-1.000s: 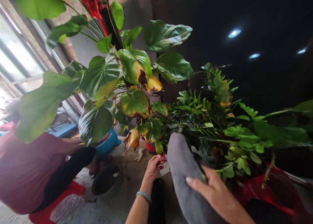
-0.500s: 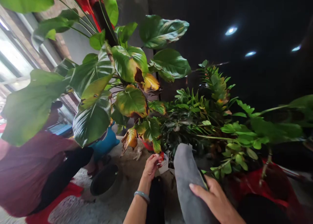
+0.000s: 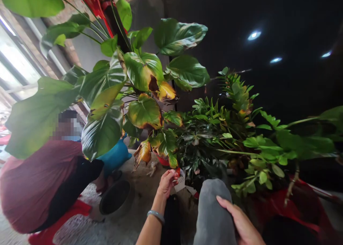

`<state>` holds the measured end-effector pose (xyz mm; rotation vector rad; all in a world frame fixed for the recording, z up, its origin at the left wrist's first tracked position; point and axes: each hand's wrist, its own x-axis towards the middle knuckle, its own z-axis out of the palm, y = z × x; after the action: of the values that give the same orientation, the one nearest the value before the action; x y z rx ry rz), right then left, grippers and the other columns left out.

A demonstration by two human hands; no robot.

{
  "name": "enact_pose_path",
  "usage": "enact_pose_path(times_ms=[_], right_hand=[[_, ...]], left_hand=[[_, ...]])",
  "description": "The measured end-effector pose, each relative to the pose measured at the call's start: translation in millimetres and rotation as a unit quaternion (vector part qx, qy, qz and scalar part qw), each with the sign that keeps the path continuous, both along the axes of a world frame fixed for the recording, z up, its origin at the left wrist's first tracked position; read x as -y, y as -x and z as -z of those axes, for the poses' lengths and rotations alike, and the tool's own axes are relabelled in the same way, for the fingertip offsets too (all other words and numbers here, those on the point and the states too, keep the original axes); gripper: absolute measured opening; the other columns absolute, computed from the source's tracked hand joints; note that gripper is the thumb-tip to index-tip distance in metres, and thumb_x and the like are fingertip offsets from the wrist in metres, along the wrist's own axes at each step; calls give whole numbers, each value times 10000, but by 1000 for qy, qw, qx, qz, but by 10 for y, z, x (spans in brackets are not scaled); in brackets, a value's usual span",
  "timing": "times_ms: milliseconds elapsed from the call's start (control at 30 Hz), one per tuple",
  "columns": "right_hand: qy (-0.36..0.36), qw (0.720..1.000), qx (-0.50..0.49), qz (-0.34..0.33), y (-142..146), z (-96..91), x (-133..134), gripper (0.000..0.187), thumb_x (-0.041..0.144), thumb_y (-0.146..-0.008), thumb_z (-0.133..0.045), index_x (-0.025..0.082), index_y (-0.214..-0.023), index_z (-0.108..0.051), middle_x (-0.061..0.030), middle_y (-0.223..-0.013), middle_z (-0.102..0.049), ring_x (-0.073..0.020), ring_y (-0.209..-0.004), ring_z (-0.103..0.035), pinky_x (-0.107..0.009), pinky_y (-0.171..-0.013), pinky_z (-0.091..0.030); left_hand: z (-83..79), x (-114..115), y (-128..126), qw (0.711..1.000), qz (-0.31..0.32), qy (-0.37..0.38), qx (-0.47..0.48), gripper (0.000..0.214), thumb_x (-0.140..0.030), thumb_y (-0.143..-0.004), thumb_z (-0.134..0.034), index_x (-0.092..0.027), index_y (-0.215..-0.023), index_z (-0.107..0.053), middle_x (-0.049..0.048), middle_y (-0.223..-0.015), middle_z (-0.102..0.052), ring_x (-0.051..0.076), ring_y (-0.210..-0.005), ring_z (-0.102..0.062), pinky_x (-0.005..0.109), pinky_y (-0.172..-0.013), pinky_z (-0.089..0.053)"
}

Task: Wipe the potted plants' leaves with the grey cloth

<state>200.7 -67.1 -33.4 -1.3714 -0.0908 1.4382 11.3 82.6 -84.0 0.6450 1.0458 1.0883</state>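
One red scrap (image 3: 178, 171) sits pinched in the left hand (image 3: 167, 182) beside a white card (image 3: 181, 180), while the right hand (image 3: 242, 221) has its thumb on a grey object (image 3: 214, 214), grip otherwise hidden—if slack, that could slip.

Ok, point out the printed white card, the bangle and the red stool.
Printed white card (image 3: 181, 183): head view, its printed face.
Bangle (image 3: 157, 214): head view, outside of the band.
Red stool (image 3: 76, 209): head view, near the seat's edge.
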Motion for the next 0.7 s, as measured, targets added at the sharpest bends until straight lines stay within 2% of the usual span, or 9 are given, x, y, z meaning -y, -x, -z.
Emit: enact_pose_path(times_ms=[100, 167, 233, 300, 367, 467, 533, 633, 700], right_hand=[[-72, 996, 27, 43, -63, -423, -83, 322, 430, -465, -783, 202, -656, -661, -47, -590, -707, -282, -628, -681, -347, -543, -520], [-149, 985, 48, 73, -168, -731, -289, 317, 390, -452, -786, 183, -663, -671, -44, -565, -700, -279, -602, -673, -343, -530, -514], [-211, 972, 49, 93, -240, -892, -526, 289, 343, -436, -781, 172, -645, -678, -39, -543, -694, -266, -586, -666, -339, -549, -517], [-220, 970, 41, 98, -221, -838, -689, 250, 309, -416, -778, 173, -594, -668, -31, -523, -686, -251, -574, -659, -331, -564, -519], [-176, 981, 38, 74, -96, -599, -699, 233, 314, -410, -782, 183, -549, -648, -30, -518, -686, -253, -581, -658, -333, -566, -519], [-88, 995, 48, 18, 206, -157, -425, 266, 386, -431, -783, 195, -568, -661, -50, -576, -715, -289, -671, -680, -362, -616, -531], [-96, 993, 48, -49, 381, -4, -186, 287, 402, -452, -784, 186, -615, -691, -68, -644, -737, -301, -738, -689, -366, -665, -533], [-153, 981, 53, -105, 471, -131, -56, 313, 415, -515, -773, 169, -699, -718, -74, -675, -741, -293, -724, -690, -363, -661, -529], [-203, 973, 82, -74, 409, -359, -195, 340, 428, -533, -770, 157, -733, -723, -78, -679, -739, -288, -695, -683, -364, -638, -525]], left_hand=[[29, -13, -4, 1000, 2, -2, -7, 392, -320, -393, -820, -175, -601, -522, -40, -563, -581, 67, -470, -493, 221, -520, -411], [51, -22, -7, 1000, 0, -6, -12, 374, -319, -412, -810, -176, -607, -525, -36, -570, -586, 70, -474, -497, 222, -523, -407], [64, -29, -7, 1000, 0, -5, -16, 371, -313, -415, -810, -176, -615, -529, -34, -572, -594, 72, -477, -501, 222, -524, -403], [65, -31, -5, 1000, 2, -1, -17, 379, -312, -409, -815, -178, -612, -524, -33, -569, -602, 72, -474, -502, 223, -525, -404], [58, -30, 0, 1000, 2, 2, -16, 392, -318, -401, -822, -178, -609, -522, -32, -570, -610, 72, -472, -504, 225, -527, -406], [56, -31, 11, 1000, 2, 2, -13, 405, -329, -382, -828, -176, -609, -529, -30, -576, -615, 74, -477, -508, 228, -529, -406], [70, -36, 16, 1000, 2, 3, -11, 414, -332, -370, -831, -175, -609, -533, -27, -579, -613, 77, -483, -508, 230, -530, -402], [110, -44, 11, 1000, 4, -7, -8, 401, -342, -386, -825, -176, -609, -536, -29, -569, -597, 86, -491, -504, 236, -534, -393], [131, -46, 3, 1000, 8, -16, -4, 378, -342, -406, -816, -178, -602, -537, -34, -556, -585, 90, -490, -494, 242, -538, -385]])
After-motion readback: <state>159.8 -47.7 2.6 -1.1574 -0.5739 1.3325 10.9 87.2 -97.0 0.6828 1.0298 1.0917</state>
